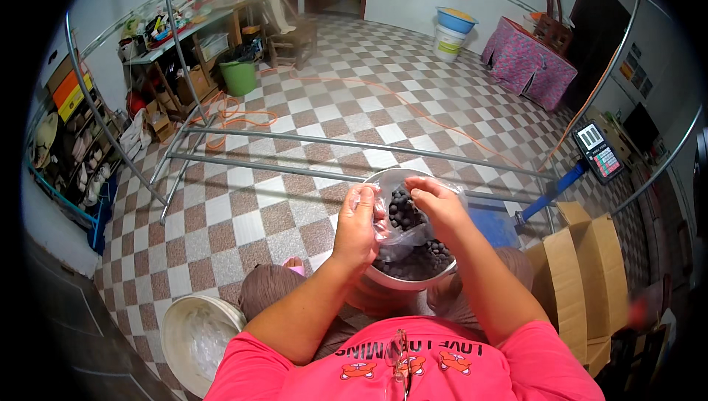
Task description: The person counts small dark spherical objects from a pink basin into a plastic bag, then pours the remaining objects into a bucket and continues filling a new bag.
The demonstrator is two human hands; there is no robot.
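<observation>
A clear plastic bag point(406, 237) with a cluster of dark round fruit point(402, 212), which look like black grapes, is held between my two hands. My left hand point(358, 218) grips the bag's left side, plastic bunched at its fingers. On the other side, my right hand point(441, 205) curls around the bag's upper right edge, thumb and forefinger close to the fruit; its other fingertips are hidden. Directly beneath, a white round tub point(412, 284) between my knees holds more of the dark fruit point(415, 265).
A white bucket point(168, 326) with clear plastic inside stands at lower left. To the right are an open cardboard box point(567, 290) and a scale with a blue platform point(492, 224) and a keypad display point(598, 152). Metal rails point(310, 138) cross ahead; an orange cord point(381, 87) lies beyond.
</observation>
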